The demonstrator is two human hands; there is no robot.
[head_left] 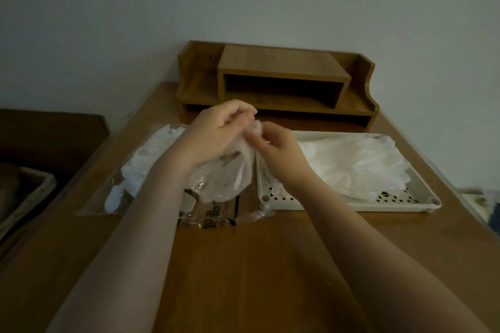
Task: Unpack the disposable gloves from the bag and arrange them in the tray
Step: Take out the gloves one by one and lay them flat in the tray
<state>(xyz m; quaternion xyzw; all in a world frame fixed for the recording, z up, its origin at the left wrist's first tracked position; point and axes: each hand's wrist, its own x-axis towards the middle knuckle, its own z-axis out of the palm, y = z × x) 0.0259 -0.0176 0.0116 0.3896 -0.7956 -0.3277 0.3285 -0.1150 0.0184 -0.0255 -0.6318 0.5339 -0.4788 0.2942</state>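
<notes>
Dark print on the clear bag (216, 213) is too blurred to read

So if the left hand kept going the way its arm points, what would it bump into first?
Probably the wooden desk organizer at the back of the desk. The left hand, pinching a thin glove with the right hand, points up and away toward it. Depth is hard to judge here.

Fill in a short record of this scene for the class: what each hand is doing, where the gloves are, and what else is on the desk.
left hand: pinches the top of a thin glove
right hand: pinches the same glove
tray: white, perforated, right side, holds a layer of gloves
bag: clear, printed, flat on the desk under the hands
loose gloves: piled left of the bag
wooden organiser: against the wall
</notes>
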